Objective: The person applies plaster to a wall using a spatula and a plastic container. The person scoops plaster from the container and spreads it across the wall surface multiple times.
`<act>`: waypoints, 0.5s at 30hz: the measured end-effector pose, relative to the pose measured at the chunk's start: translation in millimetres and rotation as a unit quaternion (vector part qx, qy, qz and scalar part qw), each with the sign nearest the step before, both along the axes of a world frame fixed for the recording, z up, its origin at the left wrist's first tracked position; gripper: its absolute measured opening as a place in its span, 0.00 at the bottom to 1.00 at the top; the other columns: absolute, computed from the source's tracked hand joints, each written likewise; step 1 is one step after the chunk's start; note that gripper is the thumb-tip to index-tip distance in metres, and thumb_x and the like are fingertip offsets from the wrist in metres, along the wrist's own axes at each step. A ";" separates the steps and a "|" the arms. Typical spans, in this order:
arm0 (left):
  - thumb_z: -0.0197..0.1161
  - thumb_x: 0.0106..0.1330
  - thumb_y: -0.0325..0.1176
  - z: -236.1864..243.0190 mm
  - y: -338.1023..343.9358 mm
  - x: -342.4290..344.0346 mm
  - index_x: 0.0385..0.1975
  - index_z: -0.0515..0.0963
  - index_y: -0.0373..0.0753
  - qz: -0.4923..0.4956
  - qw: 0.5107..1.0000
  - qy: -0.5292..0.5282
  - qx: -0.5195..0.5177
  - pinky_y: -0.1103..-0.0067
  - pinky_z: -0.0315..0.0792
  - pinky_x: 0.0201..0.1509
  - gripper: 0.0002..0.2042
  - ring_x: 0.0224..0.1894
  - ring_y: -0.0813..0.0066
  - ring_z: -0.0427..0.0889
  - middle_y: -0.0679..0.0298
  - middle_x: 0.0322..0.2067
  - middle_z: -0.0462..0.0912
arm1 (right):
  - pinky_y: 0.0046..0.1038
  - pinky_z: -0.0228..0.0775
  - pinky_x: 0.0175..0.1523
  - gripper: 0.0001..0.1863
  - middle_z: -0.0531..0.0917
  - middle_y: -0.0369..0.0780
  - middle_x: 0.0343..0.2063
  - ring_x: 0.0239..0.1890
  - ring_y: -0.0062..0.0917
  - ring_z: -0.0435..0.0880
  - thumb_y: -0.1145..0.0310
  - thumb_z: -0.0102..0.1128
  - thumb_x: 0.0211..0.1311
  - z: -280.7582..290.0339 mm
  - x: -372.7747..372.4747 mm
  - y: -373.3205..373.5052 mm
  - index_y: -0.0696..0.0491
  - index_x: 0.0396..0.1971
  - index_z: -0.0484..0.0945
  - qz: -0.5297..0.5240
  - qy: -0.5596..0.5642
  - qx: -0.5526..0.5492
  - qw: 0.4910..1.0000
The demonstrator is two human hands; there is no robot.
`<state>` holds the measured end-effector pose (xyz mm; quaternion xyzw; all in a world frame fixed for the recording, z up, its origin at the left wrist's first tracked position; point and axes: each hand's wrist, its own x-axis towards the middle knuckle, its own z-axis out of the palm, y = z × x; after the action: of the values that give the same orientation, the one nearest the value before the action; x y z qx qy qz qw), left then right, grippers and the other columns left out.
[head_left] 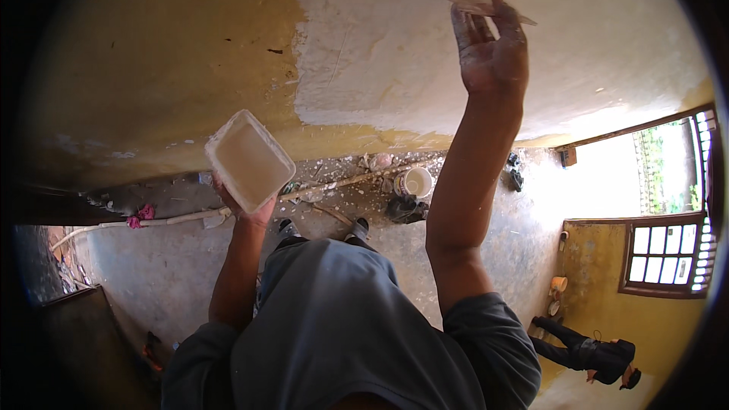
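Note:
My left hand (pixel 260 216) grips a rectangular pale plastic tub (pixel 285 165) from below, its open top tilted toward me. A smooth off-white paste, like wall putty, covers the inside; how deep it is I cannot tell. Raised high at the right, my right hand (pixel 495 61) has its fingers and thumb on a thin flat spreader (pixel 478 7). The spreader lies against the wall, its far end blurred. White coating (pixel 380 53) covers this part of the wall, ending in a ragged edge against the yellow paint (pixel 182 45). Pale smears mark my right fingers.
Along the wall's foot lie a long pole (pixel 353 180), white flakes, a white bucket (pixel 417 182) and a black plastic bag (pixel 406 209). Pink cloth (pixel 140 215) lies at left. A person in dark clothes (pixel 604 354) stands far right, below a barred window (pixel 662 252).

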<state>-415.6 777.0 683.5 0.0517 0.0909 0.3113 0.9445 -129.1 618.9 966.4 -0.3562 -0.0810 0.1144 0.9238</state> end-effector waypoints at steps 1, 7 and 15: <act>0.56 0.59 0.64 0.2 0.1 -0.3 0.61 0.69 0.56 -0.004 1.000 0.002 0.002 0.57 0.63 0.65 0.32 0.61 0.67 0.70 0.73 0.58 0.73 | 0.42 0.72 0.63 0.15 0.71 0.49 0.48 0.57 0.38 0.70 0.73 0.59 0.63 3.0 -2.2 -3.2 0.67 0.44 0.70 0.000 -0.018 0.011 1.000; 0.55 0.59 0.63 2.3 -3.6 0.0 0.60 0.69 0.56 0.014 0.999 0.026 -0.022 0.57 0.63 0.64 0.31 0.61 0.68 0.70 0.73 0.58 0.73 | 0.31 0.75 0.46 0.10 0.79 0.39 0.32 0.34 0.26 0.78 0.76 0.51 0.64 -65.9 -4.4 -15.4 0.59 0.44 0.74 0.015 -0.042 0.035 0.998; 0.52 0.60 0.65 4.1 2.6 -16.2 0.58 0.71 0.56 0.042 0.997 0.060 -0.015 0.59 0.68 0.60 0.30 0.58 0.68 0.73 0.73 0.55 0.75 | 0.40 0.78 0.48 0.16 0.79 0.41 0.36 0.38 0.35 0.79 0.83 0.50 0.55 -406.1 -62.6 16.2 0.54 0.43 0.73 0.141 0.356 -0.129 0.915</act>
<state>-431.8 779.6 687.6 0.0526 0.1543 0.3459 0.9240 -191.7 635.2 560.4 -0.3928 0.2198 0.3719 0.8119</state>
